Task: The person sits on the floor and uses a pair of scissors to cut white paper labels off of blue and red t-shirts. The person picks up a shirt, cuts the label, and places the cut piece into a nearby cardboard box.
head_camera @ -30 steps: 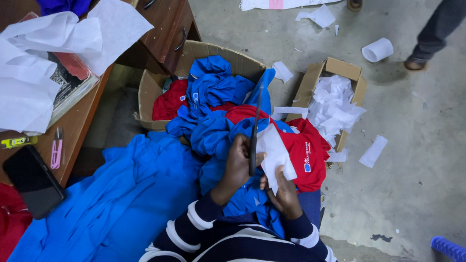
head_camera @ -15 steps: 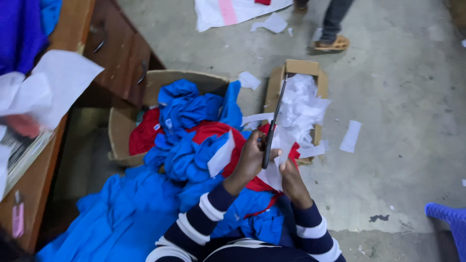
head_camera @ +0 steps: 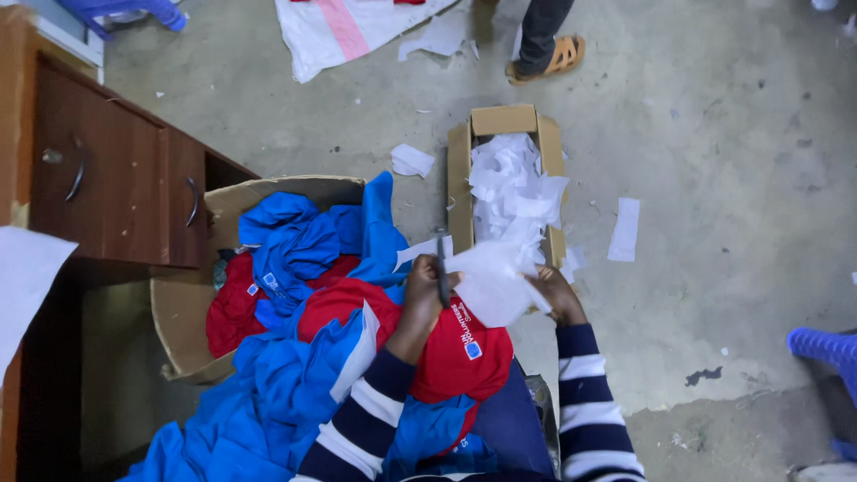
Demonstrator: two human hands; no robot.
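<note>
Grey concrete floor (head_camera: 732, 161), stained, littered w/ white paper scraps.

Left hand (head_camera: 421, 287): grip clenched on dark slim scissors (head_camera: 441, 268), blades pointing away from the person, upward in view. Blade tips close to a small white strip just beyond the hand. Sleeve is navy w/ white stripes.

Right hand (head_camera: 555, 293): grip pinched on right edge of white thin backing sheet (head_camera: 491, 284). Sheet is stretched betw. both hands, touching the scissors on its left side. Exact finger placement under sheet: cannot tell.

Below both grips: red fabric garment with small printed patch (head_camera: 460, 353), lying on the person's lap, partly under the sheet.

Left of left grip: large open brown cardboard box (head_camera: 183, 312) holding a heap of blue and red garments (head_camera: 299, 250); more blue fabric spills over the box edge toward the lap.

Beyond right grip, near: narrow brown cardboard box (head_camera: 460, 178), filled w/ crumpled white paper offcuts; sheet's upper edge overlaps its near end in view.

Far left of grips: dark brown wooden cabinet with curved metal handles (head_camera: 116, 170). White paper sheet at left frame edge.

Well beyond grips, top of view: another person's foot in tan sandal (head_camera: 546, 61); white sack w/ pink stripe (head_camera: 339, 31) on floor beside it.

Right of right grip, well apart: blue plastic item (head_camera: 826, 348), part-cropped, kind unclear.
</note>
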